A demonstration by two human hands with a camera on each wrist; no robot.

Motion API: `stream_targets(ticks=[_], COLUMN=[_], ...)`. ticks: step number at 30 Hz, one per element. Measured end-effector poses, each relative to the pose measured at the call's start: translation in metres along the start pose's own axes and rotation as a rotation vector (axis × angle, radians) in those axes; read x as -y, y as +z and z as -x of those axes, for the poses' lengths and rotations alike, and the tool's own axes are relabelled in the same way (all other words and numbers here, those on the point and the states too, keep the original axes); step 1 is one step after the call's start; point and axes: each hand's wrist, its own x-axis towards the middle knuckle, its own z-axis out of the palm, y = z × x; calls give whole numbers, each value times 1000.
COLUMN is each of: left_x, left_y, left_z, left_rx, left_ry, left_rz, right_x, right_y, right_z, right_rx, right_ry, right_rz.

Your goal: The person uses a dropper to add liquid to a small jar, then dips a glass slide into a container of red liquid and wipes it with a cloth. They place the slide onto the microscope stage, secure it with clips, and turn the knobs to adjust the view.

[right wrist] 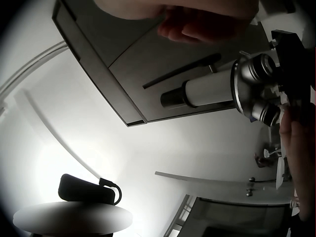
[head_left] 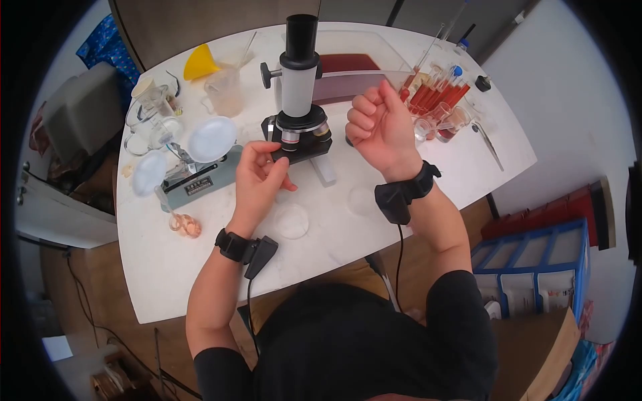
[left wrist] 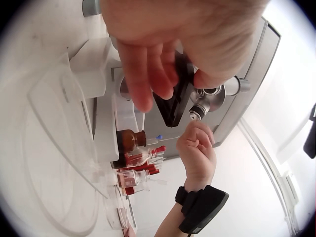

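A white and black microscope (head_left: 296,93) stands at the middle of the table. My left hand (head_left: 259,174) is at the near left corner of its black stage (head_left: 311,150), thumb and fingers pinching the edge just below an objective lens (head_left: 290,139). In the left wrist view, the stage (left wrist: 170,109) passes between thumb and fingers. Raised to the right of the microscope, my right hand (head_left: 381,130) has its fingers curled into a loose fist, with nothing visible in it. The right wrist view shows the microscope tube (right wrist: 210,90) sideways, beyond the curled fingers.
Left of the microscope stands a balance (head_left: 194,187) with two pale pans, near glassware and a plastic beaker (head_left: 224,90) beside a yellow funnel (head_left: 200,62). Red-filled test tubes (head_left: 438,93) crowd the right, with tweezers (head_left: 488,146) alongside. A clear round dish (head_left: 291,220) lies in front.
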Motion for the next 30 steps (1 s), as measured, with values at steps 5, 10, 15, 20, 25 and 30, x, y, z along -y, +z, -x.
stream_targets(ticks=[5,10,15,20,25,30], left_x=[2,0,-1,0,-1,0], left_y=[-1,1,1,0,0,0], left_z=[0,0,0,0,0,0], left_rx=[5,-2,3,9,6,7], left_ry=[-2,-8,0,5,-8,-11], left_rz=[20,50,58,61,68,83], right_x=[-8,12,12,-3,-22,-23], right_y=[-38,-41,-66,-58,-58,-48], right_z=[8,38,55,62,71,68], right_rx=[-117,-306,-288,-189,173,231], right_ry=[55,277,533,661,459,465], right_rz=[67,738,1146,1261,1506,1633])
